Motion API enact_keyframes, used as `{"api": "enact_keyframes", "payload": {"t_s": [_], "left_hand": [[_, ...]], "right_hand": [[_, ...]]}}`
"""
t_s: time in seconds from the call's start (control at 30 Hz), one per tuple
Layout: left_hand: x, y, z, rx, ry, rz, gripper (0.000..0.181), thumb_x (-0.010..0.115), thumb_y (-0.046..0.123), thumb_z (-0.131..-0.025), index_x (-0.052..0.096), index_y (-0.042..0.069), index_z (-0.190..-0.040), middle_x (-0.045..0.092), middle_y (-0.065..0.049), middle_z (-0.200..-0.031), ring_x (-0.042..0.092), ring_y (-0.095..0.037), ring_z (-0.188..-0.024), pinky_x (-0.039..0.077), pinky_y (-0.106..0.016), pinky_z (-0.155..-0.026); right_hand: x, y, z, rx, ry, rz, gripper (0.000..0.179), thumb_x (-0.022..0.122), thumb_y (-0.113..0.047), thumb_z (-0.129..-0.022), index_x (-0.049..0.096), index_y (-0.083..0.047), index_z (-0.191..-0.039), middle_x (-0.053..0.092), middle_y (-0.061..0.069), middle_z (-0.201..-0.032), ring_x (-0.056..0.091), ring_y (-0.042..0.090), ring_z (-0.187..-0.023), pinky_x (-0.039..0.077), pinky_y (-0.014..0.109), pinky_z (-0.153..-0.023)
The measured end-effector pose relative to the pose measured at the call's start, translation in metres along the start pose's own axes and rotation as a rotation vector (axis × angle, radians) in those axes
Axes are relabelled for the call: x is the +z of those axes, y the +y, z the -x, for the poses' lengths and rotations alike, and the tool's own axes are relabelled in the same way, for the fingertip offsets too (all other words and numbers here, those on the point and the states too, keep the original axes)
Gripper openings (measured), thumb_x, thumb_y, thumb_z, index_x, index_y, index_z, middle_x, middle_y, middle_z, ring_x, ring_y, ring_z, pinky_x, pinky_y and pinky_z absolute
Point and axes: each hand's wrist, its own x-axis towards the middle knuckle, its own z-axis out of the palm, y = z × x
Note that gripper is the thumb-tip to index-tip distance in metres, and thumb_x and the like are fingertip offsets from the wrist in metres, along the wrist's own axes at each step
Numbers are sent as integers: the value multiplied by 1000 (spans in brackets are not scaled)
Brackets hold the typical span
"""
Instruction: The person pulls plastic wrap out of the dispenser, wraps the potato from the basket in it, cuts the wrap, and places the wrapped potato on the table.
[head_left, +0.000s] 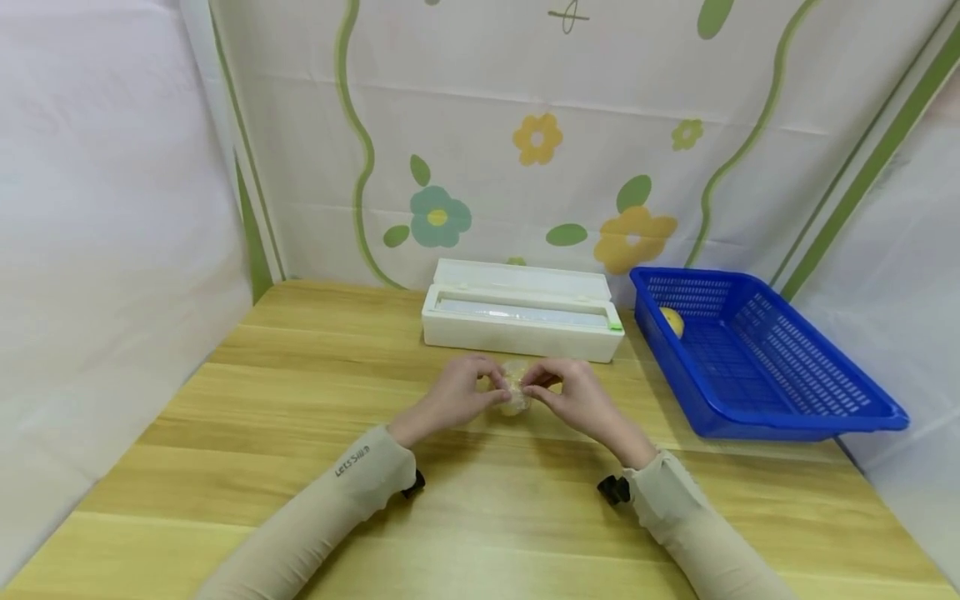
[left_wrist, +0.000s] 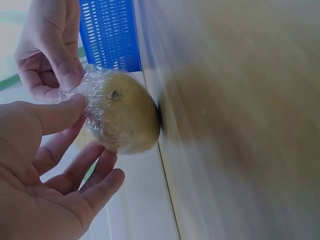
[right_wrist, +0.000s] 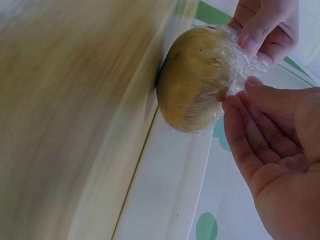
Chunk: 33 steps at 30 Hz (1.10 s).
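A yellowish-brown potato sits on the wooden table, covered in clear plastic wrap that bunches up at its top. My left hand pinches the gathered wrap from the left, thumb and fingertips at the film. From the right, my right hand pinches the wrap between thumb and index finger. Both hands meet over the potato, which they partly hide in the head view. In the right wrist view the potato shows its smooth side, with film creased along the upper part.
Just behind the hands stands a long white cling film box, its lid up and a roll inside. A blue plastic basket is at the right, with a yellowish round item in its far left corner. A flower-patterned curtain hangs behind the table.
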Motion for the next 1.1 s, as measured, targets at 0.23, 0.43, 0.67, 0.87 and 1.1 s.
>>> {"api": "enact_keyframes", "payload": {"t_s": [0.23, 0.43, 0.67, 0.87, 1.1], "left_hand": [[-1, -1, -2, -41, 19, 84, 30, 78, 9, -86, 65, -2, -110, 69, -9, -100, 66, -26, -93, 52, -39, -86], [-2, 3, -1, -65, 15, 59, 23, 79, 10, -85, 70, 1, -105, 70, -7, -101, 66, -23, -91, 53, -36, -82], [0, 5, 2, -45, 61, 35, 9, 80, 5, -83, 74, 8, -88, 71, -1, -88, 66, -13, -81, 55, -33, -75], [-3, 5, 2, 25, 36, -53, 6, 79, 5, -83, 80, 10, -88, 73, 0, -94, 67, -15, -90, 54, -35, -81], [-12, 2, 0, 57, -109, -88, 17, 82, 13, -82, 80, 10, -98, 70, -2, -107, 63, -16, -101, 53, -31, -79]], "right_hand": [[6, 4, 1, -57, 50, 16, 18, 82, 2, -78, 70, -5, -89, 68, 4, -86, 65, 14, -76, 57, 37, -65], [2, 6, 1, -88, -17, 46, 15, 81, 2, -78, 74, -10, -84, 69, 5, -100, 65, 17, -90, 56, 39, -73], [-4, 7, 2, -71, -125, 73, 23, 86, -1, -73, 76, -12, -90, 66, 3, -111, 62, 20, -104, 52, 39, -87], [0, 12, 0, -132, -68, 68, 20, 84, 2, -75, 78, -8, -90, 70, 6, -104, 66, 19, -96, 55, 36, -79], [0, 14, -4, -168, -40, 73, 18, 83, 1, -76, 79, -5, -92, 71, 7, -99, 68, 18, -88, 57, 32, -71]]}}
